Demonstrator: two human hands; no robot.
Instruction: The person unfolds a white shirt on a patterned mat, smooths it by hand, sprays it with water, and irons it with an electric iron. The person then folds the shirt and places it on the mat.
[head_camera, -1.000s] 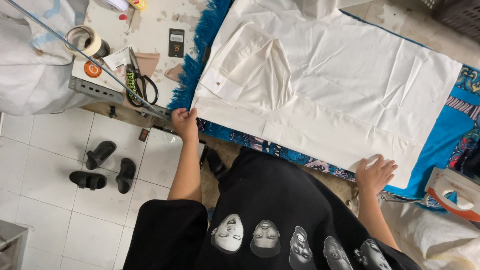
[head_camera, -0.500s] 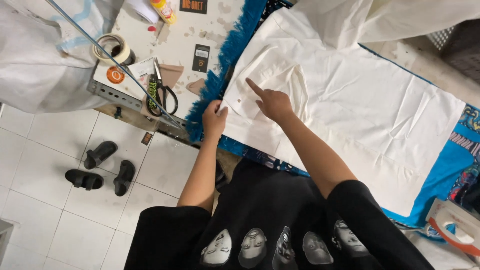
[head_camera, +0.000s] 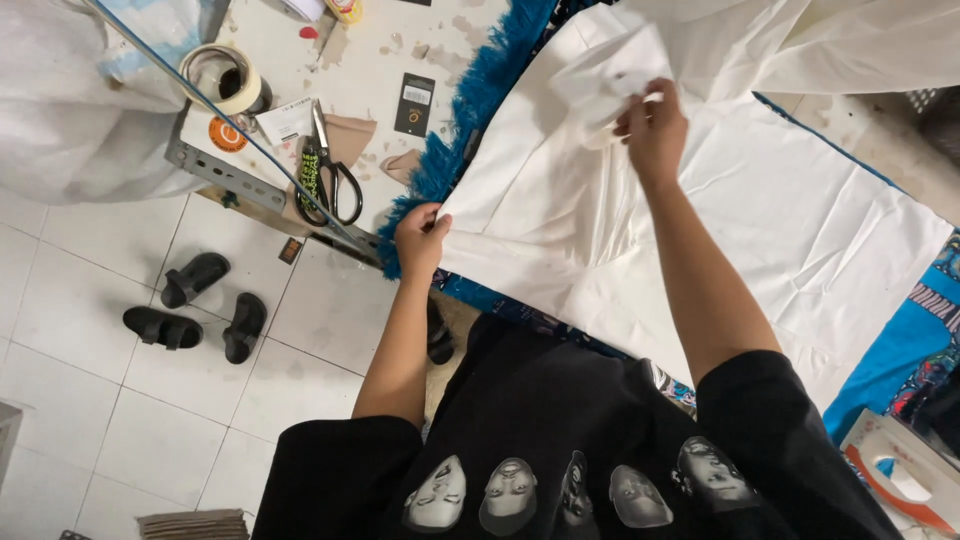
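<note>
- Now the person stands at the table and works on a big white cloth (head_camera: 760, 200) that lies flat over a blue cover (head_camera: 900, 350).
- Their left hand (head_camera: 420, 238) is closed on the near corner of the white cloth, pinching it at the edge by the blue fringe (head_camera: 470, 110).
- Their right hand (head_camera: 655, 125) is up over the white cloth, farther in, and its fingers are shut on a bunched fold of it.
- So the two hands are well apart, each gripping the same cloth.
- It looks to me like the folding step: one part is being lifted while the corner is kept in place.
- Next, I think the lifted part needs to be laid down smooth, with the corner held firm.
- Left of the white cloth lie scissors (head_camera: 330, 180) and a roll of tape (head_camera: 225, 75).
</note>
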